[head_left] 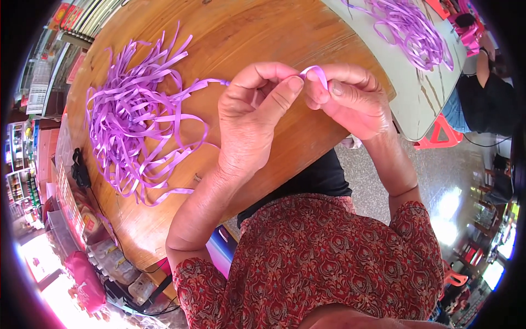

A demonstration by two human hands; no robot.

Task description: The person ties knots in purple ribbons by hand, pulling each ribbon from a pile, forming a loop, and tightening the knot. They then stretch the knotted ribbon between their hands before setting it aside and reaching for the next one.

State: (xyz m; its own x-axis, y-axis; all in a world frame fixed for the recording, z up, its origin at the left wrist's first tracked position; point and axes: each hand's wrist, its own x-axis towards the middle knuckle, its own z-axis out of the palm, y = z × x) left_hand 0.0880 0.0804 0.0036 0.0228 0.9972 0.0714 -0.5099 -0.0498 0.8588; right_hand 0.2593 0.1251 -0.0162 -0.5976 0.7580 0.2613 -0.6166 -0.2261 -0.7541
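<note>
Both hands are raised over the wooden table, close together. My left hand [255,104] pinches a narrow purple ribbon [319,75] between thumb and forefinger. My right hand [353,96] pinches the same ribbon a little to the right, and a short loop of it arches up between the fingertips. Part of the ribbon is hidden behind the fingers. To the left of my left hand lies a big tangled heap of purple ribbons [131,115], with a strand reaching toward that hand's knuckles.
The round wooden table [241,33] carries the heap. A pale table [422,98] adjoins at the right with another purple ribbon pile [411,38]. Red plastic stools [441,133] stand beneath it, and a person in dark clothes [487,101] is beyond. Shelves and boxes line the left side.
</note>
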